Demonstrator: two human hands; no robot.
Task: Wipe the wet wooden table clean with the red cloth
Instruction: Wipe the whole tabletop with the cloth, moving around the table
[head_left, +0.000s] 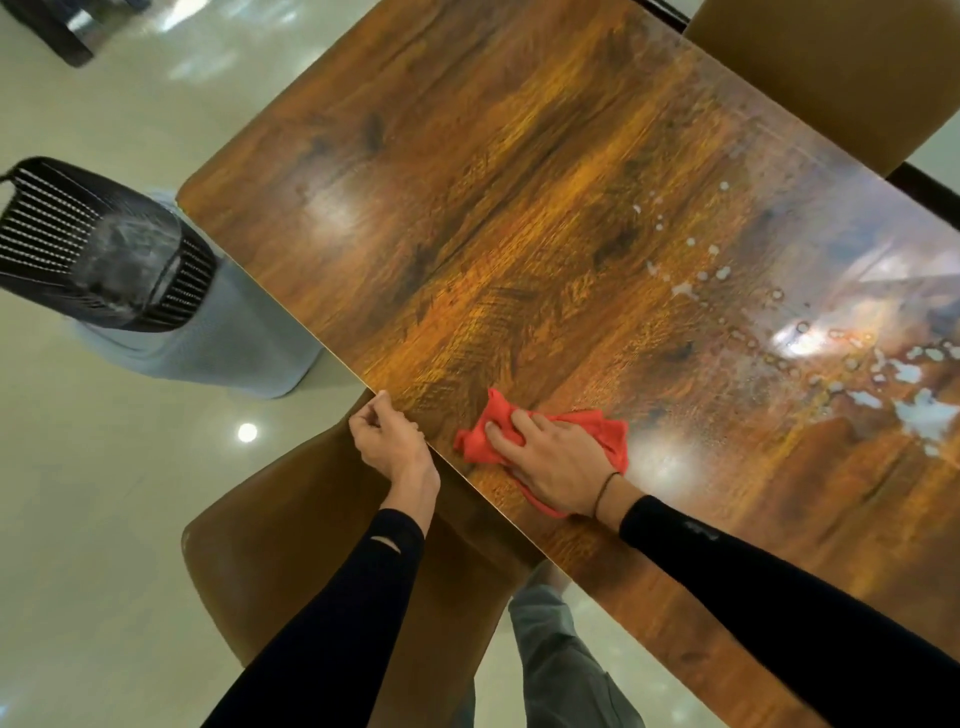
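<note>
Now, crumpled red cloth, glossy wooden table

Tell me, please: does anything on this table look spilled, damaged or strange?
Yes. Water drops and small puddles lie on the wooden table toward its right end, beyond the red cloth that the right hand holds. The left sleeve also has a small tear.

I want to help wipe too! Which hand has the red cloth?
It's the right hand, pressing the red cloth onto the wooden table. The left hand only grips the table's edge.
</note>
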